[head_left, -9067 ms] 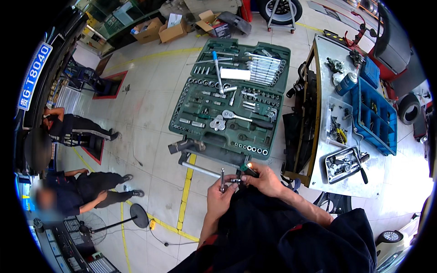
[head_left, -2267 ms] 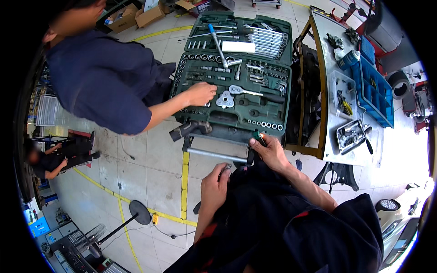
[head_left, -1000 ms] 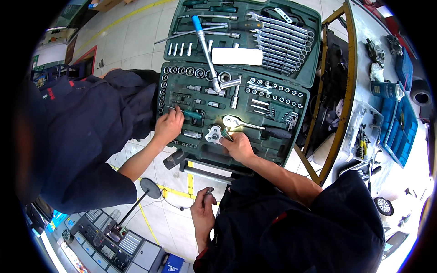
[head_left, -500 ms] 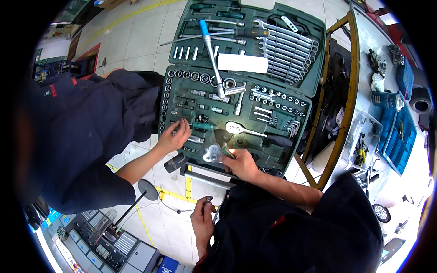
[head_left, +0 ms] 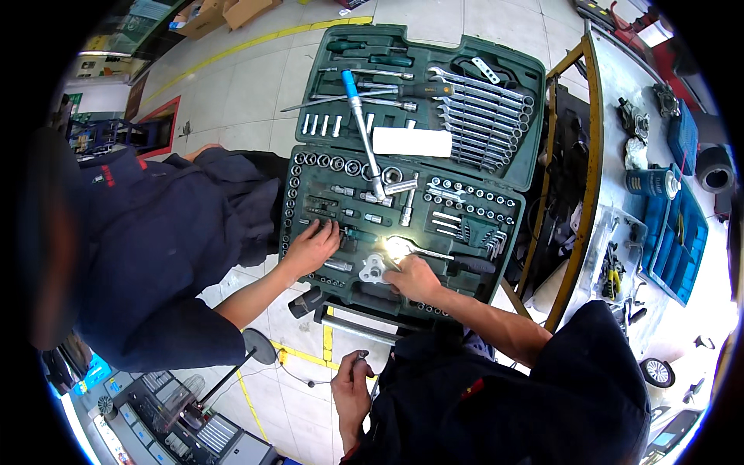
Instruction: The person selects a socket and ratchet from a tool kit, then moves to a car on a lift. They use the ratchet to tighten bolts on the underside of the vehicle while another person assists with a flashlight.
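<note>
I observe the right hand (head_left: 416, 280), fingers drawn narrow at the three-lobed tool (head_left: 373, 269) in the green case (head_left: 523, 167), hold unconfirmed, apparently lifting or seating it, which calls for careful alignment, while the left hand (head_left: 353, 391) grips a small metal piece (head_left: 361, 356).

3-lobed silver tool (head_left: 373, 269) at the right hand (head_left: 416, 279), over lower half of green case (head_left: 465, 172).
Lobes face up around a round hub; can't tell if seated. Small torch (head_left: 393, 264) in same hand: lit, body mostly hidden. Small grey piece (head_left: 362, 355) in left hand (head_left: 353, 389), mostly covered.
</note>
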Action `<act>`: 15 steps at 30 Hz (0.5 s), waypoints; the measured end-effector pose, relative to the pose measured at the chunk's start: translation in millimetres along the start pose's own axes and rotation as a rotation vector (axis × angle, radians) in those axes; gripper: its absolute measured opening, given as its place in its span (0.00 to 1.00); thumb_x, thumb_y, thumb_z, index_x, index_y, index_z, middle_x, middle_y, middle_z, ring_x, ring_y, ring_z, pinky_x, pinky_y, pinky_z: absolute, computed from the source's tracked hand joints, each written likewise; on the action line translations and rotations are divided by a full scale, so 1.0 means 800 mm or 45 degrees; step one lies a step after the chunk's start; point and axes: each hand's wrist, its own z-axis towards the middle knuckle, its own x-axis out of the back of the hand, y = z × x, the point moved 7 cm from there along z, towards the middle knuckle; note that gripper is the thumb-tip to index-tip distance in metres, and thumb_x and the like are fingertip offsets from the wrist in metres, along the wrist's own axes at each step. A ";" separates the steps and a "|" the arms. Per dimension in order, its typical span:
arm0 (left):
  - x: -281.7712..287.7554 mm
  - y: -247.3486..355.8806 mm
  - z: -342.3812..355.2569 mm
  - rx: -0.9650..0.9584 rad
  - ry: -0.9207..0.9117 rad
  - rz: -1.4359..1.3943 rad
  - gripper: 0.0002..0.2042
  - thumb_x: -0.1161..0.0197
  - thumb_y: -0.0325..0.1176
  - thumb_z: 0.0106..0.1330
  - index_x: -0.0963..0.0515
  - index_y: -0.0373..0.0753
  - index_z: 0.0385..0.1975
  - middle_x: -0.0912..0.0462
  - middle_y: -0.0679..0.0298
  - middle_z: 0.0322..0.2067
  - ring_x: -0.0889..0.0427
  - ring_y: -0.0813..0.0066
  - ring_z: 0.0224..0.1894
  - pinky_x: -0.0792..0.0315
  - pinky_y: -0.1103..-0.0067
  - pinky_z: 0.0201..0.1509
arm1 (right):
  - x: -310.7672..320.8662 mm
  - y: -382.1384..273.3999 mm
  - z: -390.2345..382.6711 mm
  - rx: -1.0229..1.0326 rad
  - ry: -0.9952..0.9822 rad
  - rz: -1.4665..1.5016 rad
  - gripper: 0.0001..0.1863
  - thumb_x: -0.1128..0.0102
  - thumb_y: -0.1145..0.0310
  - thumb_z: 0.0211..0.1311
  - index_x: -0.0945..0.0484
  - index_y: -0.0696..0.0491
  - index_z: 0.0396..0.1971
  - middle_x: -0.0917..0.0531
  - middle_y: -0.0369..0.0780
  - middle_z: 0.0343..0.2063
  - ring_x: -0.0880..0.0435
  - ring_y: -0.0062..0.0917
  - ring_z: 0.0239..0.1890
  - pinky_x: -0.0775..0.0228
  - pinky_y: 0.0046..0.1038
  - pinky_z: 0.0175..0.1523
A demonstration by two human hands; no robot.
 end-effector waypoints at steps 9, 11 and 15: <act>-0.003 0.013 0.002 -0.010 -0.026 -0.015 0.10 0.48 0.28 0.74 0.23 0.32 0.48 0.23 0.67 0.24 0.30 0.84 0.27 0.34 0.84 0.34 | 0.001 -0.002 0.038 0.027 -0.201 -0.277 0.23 0.41 0.70 0.53 0.24 0.57 0.52 0.17 0.43 0.19 0.17 0.30 0.19 0.24 0.34 0.32; 0.001 0.011 0.001 -0.063 0.004 -0.016 0.10 0.48 0.28 0.74 0.23 0.32 0.48 0.23 0.66 0.24 0.29 0.84 0.27 0.34 0.84 0.33 | 0.006 -0.012 0.018 0.056 -0.175 -0.217 0.25 0.41 0.71 0.53 0.26 0.56 0.55 0.18 0.45 0.20 0.17 0.32 0.20 0.24 0.35 0.32; 0.007 0.004 -0.002 0.020 0.029 -0.025 0.11 0.47 0.28 0.73 0.23 0.32 0.49 0.21 0.64 0.24 0.26 0.81 0.27 0.31 0.83 0.34 | 0.013 -0.024 0.015 0.032 -0.207 -0.212 0.23 0.41 0.71 0.53 0.25 0.55 0.52 0.18 0.47 0.21 0.16 0.33 0.22 0.24 0.36 0.33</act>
